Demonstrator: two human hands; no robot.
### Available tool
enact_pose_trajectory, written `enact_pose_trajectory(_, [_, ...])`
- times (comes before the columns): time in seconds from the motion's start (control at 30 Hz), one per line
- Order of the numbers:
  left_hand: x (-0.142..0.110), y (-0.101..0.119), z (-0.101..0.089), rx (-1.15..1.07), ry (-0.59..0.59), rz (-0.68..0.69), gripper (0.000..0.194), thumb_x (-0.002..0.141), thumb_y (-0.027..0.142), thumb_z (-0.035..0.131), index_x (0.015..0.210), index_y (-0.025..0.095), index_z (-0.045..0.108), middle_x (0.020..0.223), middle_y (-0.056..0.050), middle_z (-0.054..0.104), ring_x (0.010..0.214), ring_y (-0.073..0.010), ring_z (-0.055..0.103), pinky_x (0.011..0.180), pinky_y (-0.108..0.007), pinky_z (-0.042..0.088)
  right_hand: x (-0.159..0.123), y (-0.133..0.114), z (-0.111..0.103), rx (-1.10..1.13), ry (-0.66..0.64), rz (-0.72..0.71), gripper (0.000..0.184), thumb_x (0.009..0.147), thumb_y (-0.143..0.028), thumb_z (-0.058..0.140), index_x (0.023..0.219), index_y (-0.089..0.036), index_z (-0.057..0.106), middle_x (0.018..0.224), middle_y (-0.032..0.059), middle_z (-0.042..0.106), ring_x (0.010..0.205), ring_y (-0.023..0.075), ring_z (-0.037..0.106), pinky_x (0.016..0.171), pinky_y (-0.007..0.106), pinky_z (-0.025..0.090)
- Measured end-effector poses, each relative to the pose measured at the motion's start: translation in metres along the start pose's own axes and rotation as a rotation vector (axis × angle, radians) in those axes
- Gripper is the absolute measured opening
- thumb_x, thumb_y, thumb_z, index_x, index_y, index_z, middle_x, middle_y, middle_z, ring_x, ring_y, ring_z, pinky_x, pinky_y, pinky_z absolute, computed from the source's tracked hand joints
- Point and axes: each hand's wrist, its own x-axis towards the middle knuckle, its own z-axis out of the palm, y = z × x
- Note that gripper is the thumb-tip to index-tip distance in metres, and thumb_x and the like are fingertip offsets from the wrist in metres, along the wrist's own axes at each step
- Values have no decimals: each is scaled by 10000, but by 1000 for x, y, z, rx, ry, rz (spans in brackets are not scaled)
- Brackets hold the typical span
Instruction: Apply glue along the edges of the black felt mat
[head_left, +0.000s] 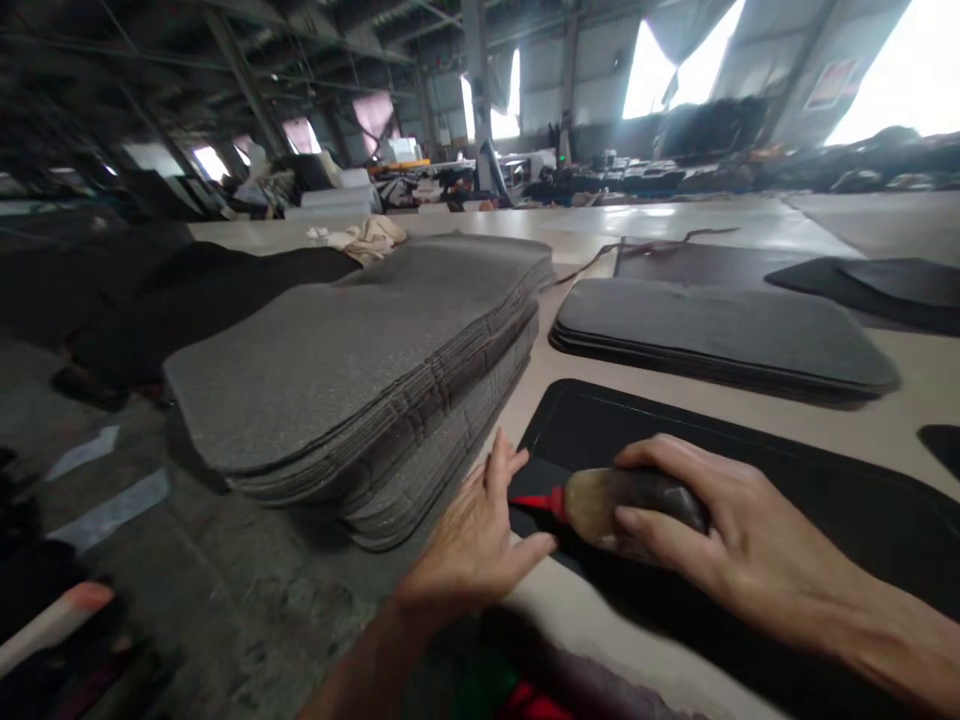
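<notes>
My right hand [705,530] is wrapped round a dirty squeeze bottle [600,505] with a red nozzle [536,500]. The nozzle tip rests at the left edge of a black mat [750,440] lying flat on the pale table [922,380]. My left hand [472,535] lies flat with fingers spread on the table at that same corner of the mat, beside the nozzle. It holds nothing.
A tall stack of grey felt mats [360,370] stands just left of my hands. A lower stack of grey mats [720,330] lies behind the black mat. More dark mats [885,280] lie at the far right. Cloth gloves [364,238] sit behind the tall stack.
</notes>
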Motion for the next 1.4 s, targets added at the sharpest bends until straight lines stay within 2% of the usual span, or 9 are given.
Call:
enact_pose_trajectory(0.27, [0,-1,1,11,-4,14,1162,849,380,703,1566,196,-193,1602,-161,355,1500,-280,297,1222,-505,268,15,-8,5,-24,-21,-28,183,869,-291,558,1023,-218,626,930,12,627,787,181,583,692,328,434])
enact_pose_trajectory(0.77, [0,-2,1,52,-1,27,1146,851,371,706,1571,217,-172,1605,-130,361,1501,-249,295,1232,-476,277,29,-34,-9,-203,-91,-86,132,826,-237,530,917,-198,616,830,23,591,711,189,540,644,318,335])
enact_pose_trajectory(0.87, [0,-4,2,51,3,36,1144,853,383,706,1572,222,-169,1605,-123,364,1504,-242,287,1236,-470,271,29,-36,-13,-220,-99,-90,92,820,-241,539,873,-206,607,787,9,580,673,178,520,616,308,309])
enact_pose_trajectory(1.07, [1,-3,2,54,10,40,1137,846,379,711,1579,225,-145,1602,-125,369,1496,-261,304,1229,-484,279,29,-36,-13,-233,-100,-91,130,832,-252,532,918,-208,620,816,11,595,703,184,541,630,308,303])
enact_pose_trajectory(1.4, [0,-5,3,75,4,38,1149,848,399,714,1576,219,-157,1605,-121,367,1502,-256,296,1235,-476,274,37,-44,-15,-272,-86,-112,87,817,-269,524,825,-208,585,775,12,573,649,168,494,612,303,263])
